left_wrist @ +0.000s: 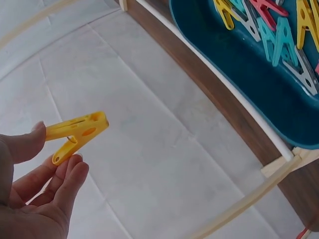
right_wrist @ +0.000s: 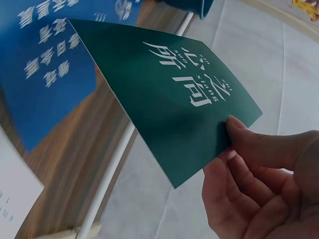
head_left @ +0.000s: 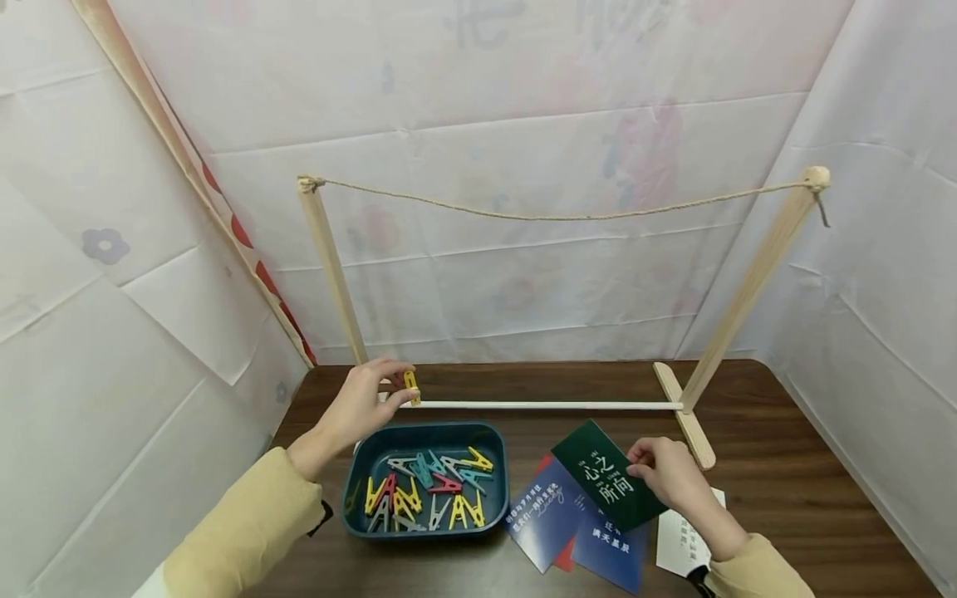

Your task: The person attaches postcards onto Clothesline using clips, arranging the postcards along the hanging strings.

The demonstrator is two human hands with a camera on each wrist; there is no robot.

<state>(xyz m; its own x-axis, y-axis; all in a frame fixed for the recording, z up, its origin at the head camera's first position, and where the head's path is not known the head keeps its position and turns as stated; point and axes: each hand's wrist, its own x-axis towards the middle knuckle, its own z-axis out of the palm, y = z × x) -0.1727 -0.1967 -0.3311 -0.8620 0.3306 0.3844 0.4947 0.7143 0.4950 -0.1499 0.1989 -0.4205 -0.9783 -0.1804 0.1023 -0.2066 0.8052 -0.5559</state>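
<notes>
My left hand [head_left: 368,399] pinches a yellow clothespin [left_wrist: 79,132] by its handles, thumb on one side and fingertips on the other. It is up over the back edge of the dark teal basin [head_left: 426,536], where several yellow, red, grey and teal clothespins [head_left: 446,482] lie. My right hand [head_left: 669,473] grips a dark green card [right_wrist: 164,94] with white characters by one edge, between thumb and fingers. The card is tilted above blue cards [head_left: 544,508], which lie on the table with a bit of a red card [head_left: 564,555] showing under them.
A wooden frame stands behind, its left post [head_left: 332,266] and right post [head_left: 755,282] joined by a sagging twine [head_left: 523,218] on top and a white rod [head_left: 538,405] below. A white card [head_left: 676,544] lies partly under my right forearm. White cloth [head_left: 523,299] hangs around the table.
</notes>
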